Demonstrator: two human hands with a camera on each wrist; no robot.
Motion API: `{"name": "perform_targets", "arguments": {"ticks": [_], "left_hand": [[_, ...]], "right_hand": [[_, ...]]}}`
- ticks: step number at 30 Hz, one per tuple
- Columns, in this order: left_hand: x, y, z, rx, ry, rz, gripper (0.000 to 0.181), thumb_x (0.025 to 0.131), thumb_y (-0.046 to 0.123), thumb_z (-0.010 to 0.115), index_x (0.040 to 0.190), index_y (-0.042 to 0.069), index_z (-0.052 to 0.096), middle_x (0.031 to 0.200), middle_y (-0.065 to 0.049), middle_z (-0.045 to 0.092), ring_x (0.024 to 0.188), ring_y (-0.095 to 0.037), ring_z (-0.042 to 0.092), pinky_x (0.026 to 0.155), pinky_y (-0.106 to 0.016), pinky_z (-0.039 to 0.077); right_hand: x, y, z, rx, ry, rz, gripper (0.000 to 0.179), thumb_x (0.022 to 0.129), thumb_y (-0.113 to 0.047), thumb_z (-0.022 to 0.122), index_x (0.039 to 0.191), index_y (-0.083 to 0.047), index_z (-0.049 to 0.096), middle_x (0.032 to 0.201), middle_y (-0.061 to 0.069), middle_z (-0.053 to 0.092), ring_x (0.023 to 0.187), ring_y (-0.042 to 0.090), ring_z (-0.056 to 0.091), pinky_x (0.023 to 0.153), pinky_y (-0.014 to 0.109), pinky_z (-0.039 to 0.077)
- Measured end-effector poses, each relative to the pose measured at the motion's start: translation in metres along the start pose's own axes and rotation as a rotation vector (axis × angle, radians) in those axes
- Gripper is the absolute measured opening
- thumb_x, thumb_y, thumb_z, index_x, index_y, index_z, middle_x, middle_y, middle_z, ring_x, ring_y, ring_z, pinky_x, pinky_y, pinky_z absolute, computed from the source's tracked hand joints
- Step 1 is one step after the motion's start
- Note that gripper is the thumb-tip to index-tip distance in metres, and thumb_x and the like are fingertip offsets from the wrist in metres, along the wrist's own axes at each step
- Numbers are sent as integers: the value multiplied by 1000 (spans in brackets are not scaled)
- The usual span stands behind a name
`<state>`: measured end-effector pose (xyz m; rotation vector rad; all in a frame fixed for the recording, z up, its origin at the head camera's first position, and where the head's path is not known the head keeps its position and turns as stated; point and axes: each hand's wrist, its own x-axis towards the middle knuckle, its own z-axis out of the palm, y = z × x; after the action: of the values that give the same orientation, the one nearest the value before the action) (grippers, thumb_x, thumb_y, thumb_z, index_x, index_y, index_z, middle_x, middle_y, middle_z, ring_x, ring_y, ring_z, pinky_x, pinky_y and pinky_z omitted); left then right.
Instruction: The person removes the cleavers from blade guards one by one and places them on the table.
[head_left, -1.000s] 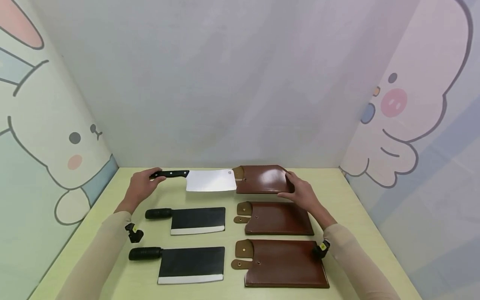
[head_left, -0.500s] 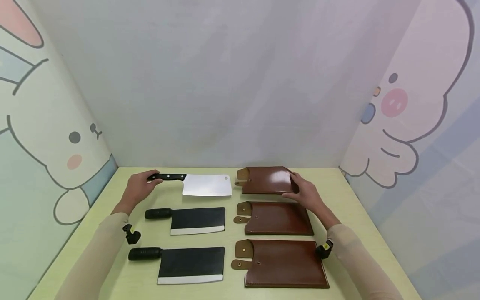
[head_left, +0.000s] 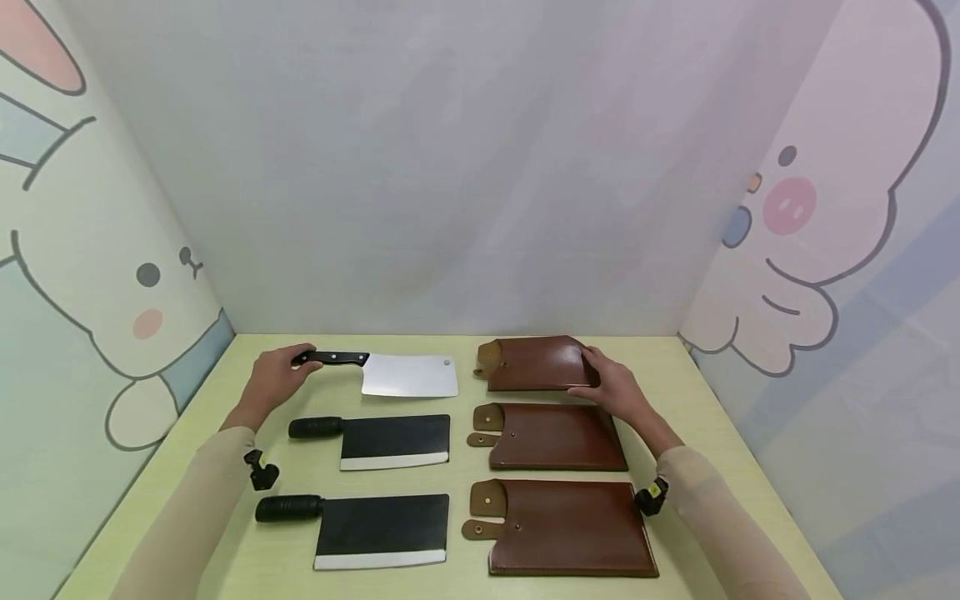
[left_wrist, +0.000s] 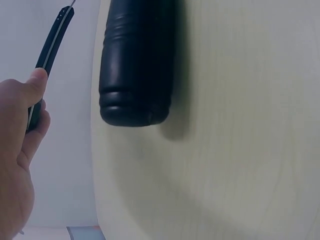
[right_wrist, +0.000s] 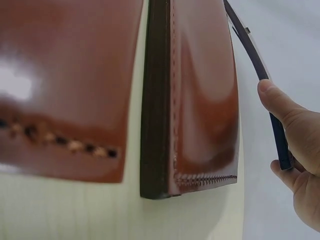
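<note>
At the back left, my left hand (head_left: 276,379) pinches the end of the black handle of a cleaver (head_left: 410,376) with a bare silvery blade. The left wrist view shows thumb and fingers on that handle (left_wrist: 51,42). Across from it, my right hand (head_left: 617,385) grips the right end of a brown leather knife sheath (head_left: 536,363), its flap toward the cleaver. In the right wrist view the held sheath (right_wrist: 260,67) appears edge-on between thumb and fingers. A gap separates blade tip and sheath; the blade is out of the sheath.
Two dark-bladed cleavers, a middle one (head_left: 395,440) and a front one (head_left: 382,531), lie on the pale table (head_left: 420,587). To their right lie a middle sheath (head_left: 558,437) and a larger front sheath (head_left: 573,529). A grey wall (head_left: 450,208) stands behind.
The blade tip was at the sheath's mouth a second ago. Cleaver and left hand have moved left and slightly nearer; sheath and right hand have moved right, opening a gap.
</note>
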<state>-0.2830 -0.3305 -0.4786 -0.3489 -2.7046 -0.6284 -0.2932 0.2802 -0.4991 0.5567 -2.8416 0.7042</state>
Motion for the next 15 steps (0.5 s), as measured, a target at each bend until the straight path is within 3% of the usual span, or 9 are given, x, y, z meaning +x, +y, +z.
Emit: {"name": "perform_targets", "arguments": {"ticks": [5,11,15], "left_hand": [[0,-1,1,7,-24,-12,40,97,22,72,125,-7,67,111,-30,71,98,-46,68,82,-61,53],[3,-5,4,-11,-105,-59,44,100,22,69,132,-8,63,124,-32,66,110,-48,64,92,-62,51],[2,-9,7,-5,-141,-78,44,100,22,69,133,-7,62,126,-32,64,108,-47,64,91,-61,50]], "right_hand": [[0,0,-1,2,-26,3,97,84,-46,83,155,3,38,155,27,43,135,48,49,104,60,46],[1,1,0,-1,-57,22,98,84,-48,82,154,4,38,156,29,39,138,49,45,106,60,45],[1,2,0,12,-75,31,98,84,-50,82,154,4,40,155,29,41,138,49,45,106,61,44]]}}
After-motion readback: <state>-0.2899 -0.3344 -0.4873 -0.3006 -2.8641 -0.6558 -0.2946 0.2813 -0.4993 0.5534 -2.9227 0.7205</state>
